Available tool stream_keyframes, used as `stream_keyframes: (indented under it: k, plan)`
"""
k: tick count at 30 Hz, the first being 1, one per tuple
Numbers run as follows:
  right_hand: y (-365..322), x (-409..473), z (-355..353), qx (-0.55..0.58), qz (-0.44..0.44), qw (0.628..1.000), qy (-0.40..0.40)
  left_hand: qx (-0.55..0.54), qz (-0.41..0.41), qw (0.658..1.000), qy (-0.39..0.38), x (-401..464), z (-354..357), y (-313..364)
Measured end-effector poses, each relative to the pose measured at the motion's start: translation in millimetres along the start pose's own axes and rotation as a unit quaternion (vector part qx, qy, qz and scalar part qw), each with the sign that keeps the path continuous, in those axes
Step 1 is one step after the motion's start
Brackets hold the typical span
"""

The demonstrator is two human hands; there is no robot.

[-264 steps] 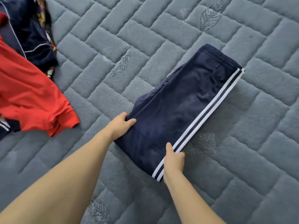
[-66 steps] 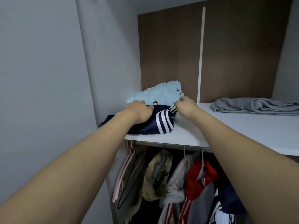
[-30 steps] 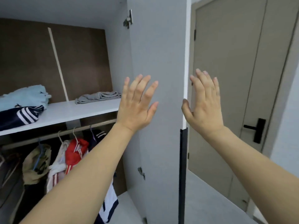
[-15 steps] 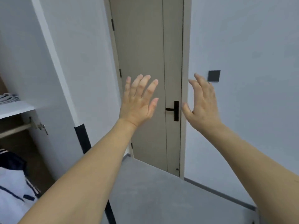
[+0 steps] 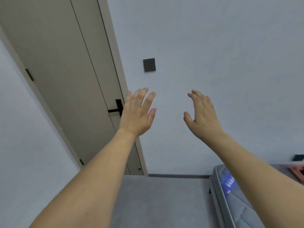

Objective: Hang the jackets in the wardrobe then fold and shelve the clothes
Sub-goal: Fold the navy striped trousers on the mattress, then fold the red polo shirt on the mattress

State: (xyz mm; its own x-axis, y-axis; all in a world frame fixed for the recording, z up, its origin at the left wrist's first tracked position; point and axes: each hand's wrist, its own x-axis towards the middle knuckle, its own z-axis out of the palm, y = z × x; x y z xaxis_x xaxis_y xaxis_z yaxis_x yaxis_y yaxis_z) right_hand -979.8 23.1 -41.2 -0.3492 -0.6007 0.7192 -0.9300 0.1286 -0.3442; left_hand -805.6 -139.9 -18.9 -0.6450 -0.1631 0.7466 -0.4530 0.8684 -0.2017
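Observation:
Both my hands are raised in front of me and hold nothing. My left hand (image 5: 138,112) has its fingers spread, in front of the door's edge. My right hand (image 5: 201,114) is to its right with the fingers relaxed and slightly bent, against the bare wall. The corner of the grey quilted mattress (image 5: 236,201) shows at the lower right, and a bit of red cloth (image 5: 296,171) lies at the right edge. The wardrobe and the shelved clothes are out of view.
A beige closed door (image 5: 69,83) with a black handle (image 5: 116,109) stands at the left. A black wall switch (image 5: 149,65) is on the pale wall. Grey floor (image 5: 164,199) runs between the door and the mattress.
The view has swung right, away from the wardrobe, past the door, to the wall and the mattress corner. Both hands stay raised and hold nothing; the right fingers have curled a little.

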Motion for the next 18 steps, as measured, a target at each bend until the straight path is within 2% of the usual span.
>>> stream_keyframes:
  k: [4,8,18]
  plan:
    - [66,-11,14,-0.022,0.075,0.996,-0.041,-0.074,0.024,0.996,-0.045,27,75,33]
    - [137,-42,1,-0.043,0.170,0.982,-0.063,-0.135,0.057,0.985,-0.092,53,139,97]
    - [316,-139,-111,-0.067,0.360,0.930,-0.038,-0.225,0.165,0.948,-0.155,119,243,322]
